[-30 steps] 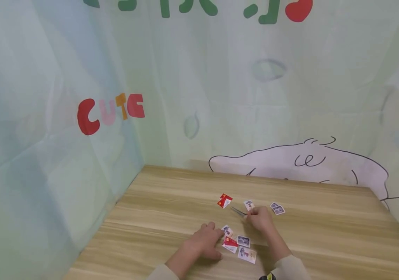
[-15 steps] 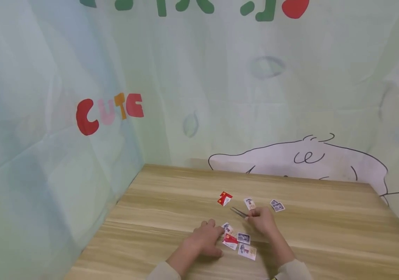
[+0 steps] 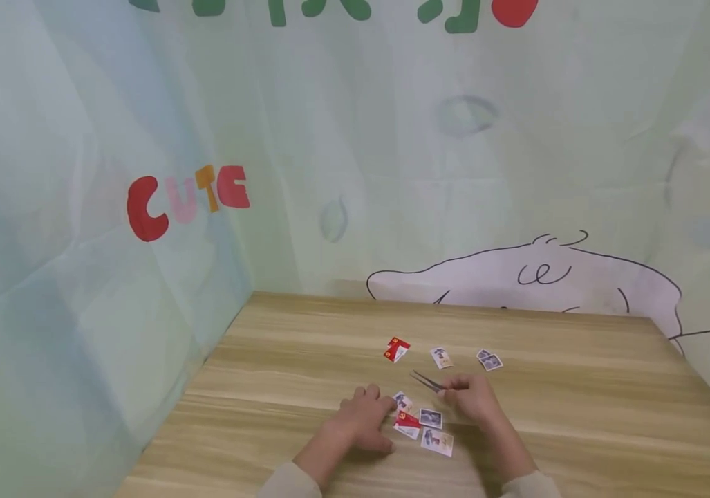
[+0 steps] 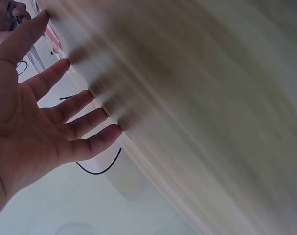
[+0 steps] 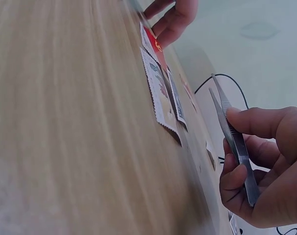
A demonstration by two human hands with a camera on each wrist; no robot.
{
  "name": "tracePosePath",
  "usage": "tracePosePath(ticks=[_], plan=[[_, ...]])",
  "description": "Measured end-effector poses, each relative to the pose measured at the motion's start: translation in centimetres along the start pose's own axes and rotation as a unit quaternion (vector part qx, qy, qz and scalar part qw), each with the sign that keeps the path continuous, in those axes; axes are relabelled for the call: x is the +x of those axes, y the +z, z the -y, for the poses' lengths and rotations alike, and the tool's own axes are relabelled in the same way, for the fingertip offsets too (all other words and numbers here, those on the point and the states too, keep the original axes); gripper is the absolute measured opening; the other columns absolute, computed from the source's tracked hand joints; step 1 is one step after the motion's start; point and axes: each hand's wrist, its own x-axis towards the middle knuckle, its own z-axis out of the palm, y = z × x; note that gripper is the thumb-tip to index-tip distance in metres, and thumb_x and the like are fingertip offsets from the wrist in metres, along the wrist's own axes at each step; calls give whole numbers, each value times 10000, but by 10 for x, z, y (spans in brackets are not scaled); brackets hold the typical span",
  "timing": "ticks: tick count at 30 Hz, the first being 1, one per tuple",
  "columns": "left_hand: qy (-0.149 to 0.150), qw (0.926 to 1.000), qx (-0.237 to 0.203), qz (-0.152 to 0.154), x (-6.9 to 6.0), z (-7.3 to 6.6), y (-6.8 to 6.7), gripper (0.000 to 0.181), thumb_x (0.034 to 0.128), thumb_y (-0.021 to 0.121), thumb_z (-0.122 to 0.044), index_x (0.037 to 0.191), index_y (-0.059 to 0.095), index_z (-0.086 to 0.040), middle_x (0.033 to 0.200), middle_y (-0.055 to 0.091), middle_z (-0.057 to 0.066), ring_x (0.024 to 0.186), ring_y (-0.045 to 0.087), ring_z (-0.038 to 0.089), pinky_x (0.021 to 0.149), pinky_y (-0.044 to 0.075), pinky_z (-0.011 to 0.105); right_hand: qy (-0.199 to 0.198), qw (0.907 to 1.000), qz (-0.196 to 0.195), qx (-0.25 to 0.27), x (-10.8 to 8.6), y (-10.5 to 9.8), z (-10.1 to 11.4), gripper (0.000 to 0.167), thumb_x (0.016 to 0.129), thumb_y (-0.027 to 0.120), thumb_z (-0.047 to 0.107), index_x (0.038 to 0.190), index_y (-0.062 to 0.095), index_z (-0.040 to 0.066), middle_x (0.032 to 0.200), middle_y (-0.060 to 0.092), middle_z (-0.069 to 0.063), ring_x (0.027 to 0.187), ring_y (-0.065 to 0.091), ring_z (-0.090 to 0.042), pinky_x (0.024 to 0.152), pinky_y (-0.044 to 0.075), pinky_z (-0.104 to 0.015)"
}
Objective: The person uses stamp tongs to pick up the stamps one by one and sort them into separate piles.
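My right hand (image 3: 471,398) pinches a pair of metal tweezers (image 5: 239,147) between thumb and fingers. The tweezer tips stand apart above the table with nothing between them. With fingers spread, my left hand (image 3: 363,420) rests on the wood beside a cluster of paper stamps. In that cluster are a red-and-white stamp (image 3: 407,425), a grey-blue stamp (image 3: 431,418), and two beige pictured ones, a front stamp (image 3: 437,441) and a back stamp (image 3: 402,402) near my left fingertips. The front stamp's perforated edge shows in the right wrist view, its corner slightly raised.
Farther back lie overlapping red stamps (image 3: 397,350), a single beige stamp (image 3: 442,357) and overlapping grey-blue stamps (image 3: 489,360). The wooden table (image 3: 292,346) meets a printed cloth backdrop (image 3: 330,138) at its back and left edges.
My right hand has drawn slightly away from the single beige stamp at the back, which now shows whole. The tweezers stay in its grip. My left hand keeps its place by the cluster.
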Motion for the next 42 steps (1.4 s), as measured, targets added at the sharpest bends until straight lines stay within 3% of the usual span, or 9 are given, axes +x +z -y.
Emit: tracePosePath(ticks=[12,23,35,42], plan=[[26,9999,-94,50,1,4,1,666,649,782,-413,1229,569,-163,1065,481,50,962,433,230,757,424,420,144,9995,267,31,-10,-4,-5,119,717,720,1,831,686,-9,727,615,-45,674,534,-197,602,452,-312],[-46,9999,-112,47,3,3,2,670,647,787,-416,1231,574,-168,1058,476,38,952,429,215,752,430,396,-93,9988,479,77,-17,-13,-10,207,660,719,-21,863,679,-43,766,631,-57,685,528,-197,620,437,-320],[7,10000,-74,13,2,2,6,692,639,786,-423,1244,571,-163,1076,486,52,965,440,226,768,438,413,-88,9969,678,-402,-24,-18,-9,174,636,736,-27,802,685,-18,737,619,-33,670,522,-187,611,436,-316],[-1,10000,-78,11,1,3,3,690,643,789,-427,1239,575,-153,1046,478,42,942,435,216,746,436,392,-139,9954,843,-429,-26,-19,-10,182,636,766,16,798,690,-16,719,630,-26,642,522,-180,587,435,-316]])
